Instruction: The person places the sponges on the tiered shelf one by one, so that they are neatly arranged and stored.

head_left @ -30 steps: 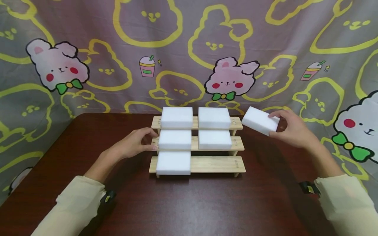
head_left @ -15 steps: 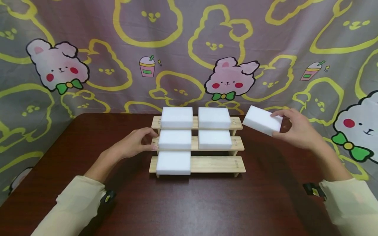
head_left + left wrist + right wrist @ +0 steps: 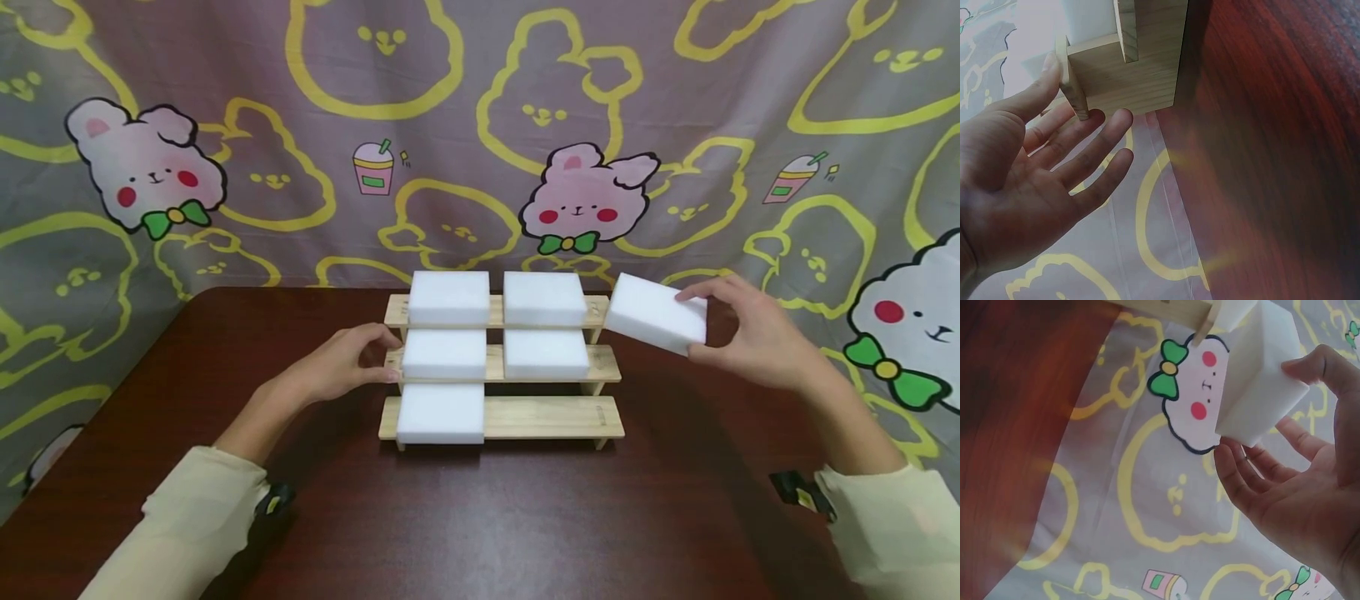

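My right hand (image 3: 757, 337) pinches a white foam block (image 3: 654, 312) by its right end, thumb on one side and fingers on the other. The block is tilted and held up beside the right end of the rack's top tier. At the left, my left hand (image 3: 341, 367) grips the end of the middle tier of a three-tier wooden rack (image 3: 551, 417). In the left wrist view its thumb lies on the upper side of the board (image 3: 1072, 81), with fingers below. Two white foam blocks (image 3: 450, 296) sit on the top tier, two on the middle, one at the bottom tier's left.
The rack stands on a dark red-brown table (image 3: 495, 525). Behind the table hangs a grey curtain (image 3: 465, 67) printed with yellow outlines and white bunnies. A dark strap device (image 3: 802, 492) is worn at the right sleeve's cuff.
My right hand first drew slightly right with the foam block, then came back left, bringing it closer to the rack's top tier. My left hand has stayed in place.
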The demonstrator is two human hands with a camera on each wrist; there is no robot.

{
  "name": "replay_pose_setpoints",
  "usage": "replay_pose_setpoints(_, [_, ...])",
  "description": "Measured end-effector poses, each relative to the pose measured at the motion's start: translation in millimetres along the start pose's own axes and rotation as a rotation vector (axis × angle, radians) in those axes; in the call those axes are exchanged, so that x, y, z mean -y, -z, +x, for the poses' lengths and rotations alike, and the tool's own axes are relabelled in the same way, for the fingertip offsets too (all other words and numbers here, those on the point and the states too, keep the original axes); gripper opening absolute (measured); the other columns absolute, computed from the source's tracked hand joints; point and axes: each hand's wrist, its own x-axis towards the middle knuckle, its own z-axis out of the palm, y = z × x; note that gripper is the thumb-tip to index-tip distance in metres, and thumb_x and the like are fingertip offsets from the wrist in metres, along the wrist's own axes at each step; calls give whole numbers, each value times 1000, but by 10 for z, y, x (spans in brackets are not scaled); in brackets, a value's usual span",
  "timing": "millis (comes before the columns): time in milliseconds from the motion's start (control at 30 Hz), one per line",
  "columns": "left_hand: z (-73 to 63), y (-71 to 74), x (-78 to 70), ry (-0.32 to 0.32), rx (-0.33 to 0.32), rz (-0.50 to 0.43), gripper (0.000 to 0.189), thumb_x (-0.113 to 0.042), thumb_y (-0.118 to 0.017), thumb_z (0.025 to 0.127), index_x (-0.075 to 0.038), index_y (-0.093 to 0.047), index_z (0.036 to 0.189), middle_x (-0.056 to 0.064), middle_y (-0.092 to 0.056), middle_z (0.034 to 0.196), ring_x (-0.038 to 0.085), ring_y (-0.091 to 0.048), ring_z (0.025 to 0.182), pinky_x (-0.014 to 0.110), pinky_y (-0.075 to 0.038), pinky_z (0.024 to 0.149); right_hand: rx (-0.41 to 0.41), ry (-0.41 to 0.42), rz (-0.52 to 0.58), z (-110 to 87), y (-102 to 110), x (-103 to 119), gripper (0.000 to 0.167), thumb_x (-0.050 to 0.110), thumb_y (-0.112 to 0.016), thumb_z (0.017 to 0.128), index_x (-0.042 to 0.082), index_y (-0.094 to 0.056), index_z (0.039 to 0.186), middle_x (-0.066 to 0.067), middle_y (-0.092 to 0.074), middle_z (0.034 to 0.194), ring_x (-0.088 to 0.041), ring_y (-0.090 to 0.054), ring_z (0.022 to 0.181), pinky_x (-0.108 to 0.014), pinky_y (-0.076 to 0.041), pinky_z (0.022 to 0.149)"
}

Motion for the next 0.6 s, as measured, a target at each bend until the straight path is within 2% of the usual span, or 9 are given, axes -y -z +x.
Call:
replay_pose_setpoints(433, [5,-7,-14,-6,-2,2,42,-17,-81,92,5,-62,123,20,-66,121,31,-64,102,45,-54,84,37,147,28,-76,-76,205,62,6,-92,68,11,-64,123,-11,-59,126,-28,-50,109,-48,-49,80])
replay_pose_setpoints(600, [3,-4,-21,-2,-2,5,42,-17,-81,92,6,-62,123,20,-66,121,32,-63,102,44,-53,84,38,160,40,-73,-98,226,64,6,-93,67,11,-65,124,-10,-59,125,-28,-51,108,-45,-50,79])
